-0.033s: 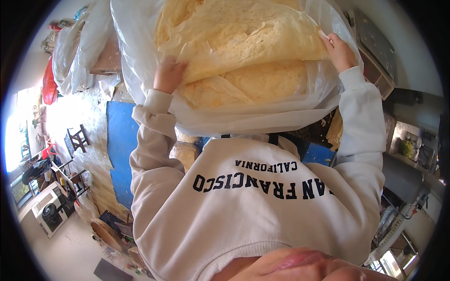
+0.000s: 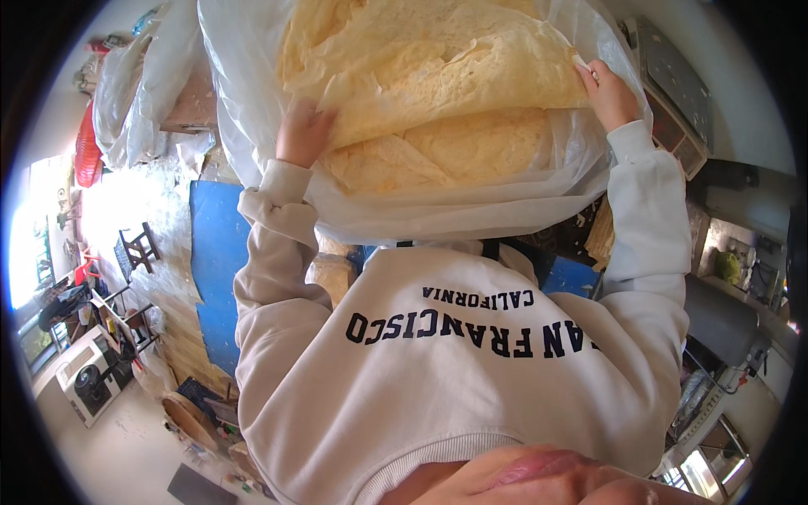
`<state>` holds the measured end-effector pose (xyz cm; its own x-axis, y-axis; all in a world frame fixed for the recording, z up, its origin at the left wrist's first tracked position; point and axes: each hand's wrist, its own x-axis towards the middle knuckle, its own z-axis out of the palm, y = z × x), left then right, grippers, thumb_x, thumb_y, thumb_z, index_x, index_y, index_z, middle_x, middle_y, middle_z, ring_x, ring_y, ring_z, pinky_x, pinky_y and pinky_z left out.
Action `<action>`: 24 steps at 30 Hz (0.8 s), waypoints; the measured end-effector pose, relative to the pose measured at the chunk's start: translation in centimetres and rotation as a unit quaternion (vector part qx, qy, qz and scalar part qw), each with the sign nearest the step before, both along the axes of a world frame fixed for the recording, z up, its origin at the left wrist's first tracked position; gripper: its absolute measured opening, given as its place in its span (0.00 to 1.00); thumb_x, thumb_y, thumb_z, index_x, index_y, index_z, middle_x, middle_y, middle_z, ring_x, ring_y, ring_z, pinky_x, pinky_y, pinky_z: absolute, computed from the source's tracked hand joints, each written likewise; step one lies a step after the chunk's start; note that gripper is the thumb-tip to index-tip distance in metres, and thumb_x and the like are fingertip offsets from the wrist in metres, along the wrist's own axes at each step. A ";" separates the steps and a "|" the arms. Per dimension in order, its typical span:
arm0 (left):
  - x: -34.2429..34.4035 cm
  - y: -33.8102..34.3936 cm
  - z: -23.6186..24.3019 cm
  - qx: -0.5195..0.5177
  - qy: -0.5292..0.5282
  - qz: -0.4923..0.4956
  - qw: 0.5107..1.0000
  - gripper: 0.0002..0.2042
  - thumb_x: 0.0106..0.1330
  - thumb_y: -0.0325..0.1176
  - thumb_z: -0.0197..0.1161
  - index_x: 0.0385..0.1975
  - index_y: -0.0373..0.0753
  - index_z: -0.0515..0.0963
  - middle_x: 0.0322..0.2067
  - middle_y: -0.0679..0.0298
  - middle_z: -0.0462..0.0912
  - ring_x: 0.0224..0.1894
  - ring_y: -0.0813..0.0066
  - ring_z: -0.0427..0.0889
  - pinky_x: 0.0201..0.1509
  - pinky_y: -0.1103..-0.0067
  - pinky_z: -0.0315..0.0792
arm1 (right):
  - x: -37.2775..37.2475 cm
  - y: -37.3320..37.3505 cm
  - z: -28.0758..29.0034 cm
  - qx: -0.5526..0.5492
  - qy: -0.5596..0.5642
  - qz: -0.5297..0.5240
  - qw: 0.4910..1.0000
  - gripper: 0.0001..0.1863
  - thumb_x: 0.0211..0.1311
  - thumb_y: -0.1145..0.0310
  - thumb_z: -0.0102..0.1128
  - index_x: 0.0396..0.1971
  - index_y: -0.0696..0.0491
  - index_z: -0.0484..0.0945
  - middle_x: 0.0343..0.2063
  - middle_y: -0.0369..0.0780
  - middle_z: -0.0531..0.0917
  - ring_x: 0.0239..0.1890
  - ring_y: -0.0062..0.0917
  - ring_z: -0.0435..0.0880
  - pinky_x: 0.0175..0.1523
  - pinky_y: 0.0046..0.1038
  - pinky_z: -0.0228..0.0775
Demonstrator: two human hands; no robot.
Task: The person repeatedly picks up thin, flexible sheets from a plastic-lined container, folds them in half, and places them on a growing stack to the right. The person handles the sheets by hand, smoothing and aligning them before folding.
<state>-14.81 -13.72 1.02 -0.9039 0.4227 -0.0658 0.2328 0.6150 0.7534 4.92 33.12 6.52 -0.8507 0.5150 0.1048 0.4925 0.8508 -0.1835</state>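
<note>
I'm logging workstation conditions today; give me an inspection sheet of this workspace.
Surface: translucent plastic; support beneath hidden.
Job's things: top sheet, yellowish and thin, overlapping a lower sheet.
Clutter: draped plastic upper left; round basket lower left.
Hands: right hand grips the top sheet's right corner; left hand at its left edge, blurred, grip unclear.
Cables: possible cord at right, too small to confirm.
Surroundings: dark stool, white unit with black fan, left.

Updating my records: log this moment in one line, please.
left hand: touching yellowish sheet; right hand: pinching its edge; below: another layer; around: translucent plastic
</note>
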 end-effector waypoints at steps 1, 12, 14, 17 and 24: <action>0.2 0.1 -0.3 -0.009 0.032 0.008 0.999 0.16 0.64 0.43 0.66 0.40 0.35 0.74 0.23 0.58 0.80 0.25 0.66 0.80 0.30 0.71 0.73 | 0.1 -0.4 0.1 0.007 -0.020 -0.012 1.000 0.19 0.71 0.47 0.51 0.40 0.49 0.75 0.30 0.45 0.84 0.34 0.46 0.81 0.37 0.41 0.70; 1.8 1.5 -0.3 -0.097 0.153 0.078 0.980 0.16 0.65 0.49 0.60 0.40 0.42 0.74 0.34 0.49 0.84 0.40 0.45 0.82 0.41 0.58 0.75 | -2.0 -3.4 2.2 0.132 0.002 -0.006 0.991 0.16 0.67 0.53 0.57 0.44 0.49 0.77 0.37 0.43 0.85 0.38 0.40 0.84 0.40 0.41 0.74; 1.9 1.5 -0.5 -0.090 0.161 0.081 0.979 0.16 0.65 0.48 0.60 0.39 0.42 0.73 0.33 0.49 0.84 0.39 0.45 0.82 0.40 0.59 0.75 | -2.3 -5.5 3.0 0.255 0.122 0.050 0.958 0.15 0.65 0.58 0.61 0.46 0.50 0.77 0.45 0.41 0.84 0.43 0.39 0.84 0.43 0.39 0.75; 1.8 1.8 -0.7 -0.119 0.149 0.094 0.977 0.16 0.65 0.48 0.60 0.39 0.42 0.73 0.33 0.49 0.84 0.39 0.44 0.82 0.40 0.59 0.75 | -3.2 -10.5 1.7 0.118 0.220 0.272 0.929 0.21 0.64 0.59 0.61 0.56 0.46 0.76 0.57 0.38 0.79 0.56 0.37 0.78 0.59 0.40 0.69; 2.6 1.2 2.0 -0.063 0.198 0.052 0.977 0.13 0.65 0.41 0.61 0.42 0.41 0.74 0.35 0.51 0.83 0.42 0.46 0.80 0.42 0.60 0.74 | -3.0 -14.4 -5.1 0.169 0.077 0.201 0.962 0.29 0.69 0.44 0.50 0.65 0.42 0.71 0.67 0.30 0.69 0.71 0.30 0.64 0.74 0.45 0.47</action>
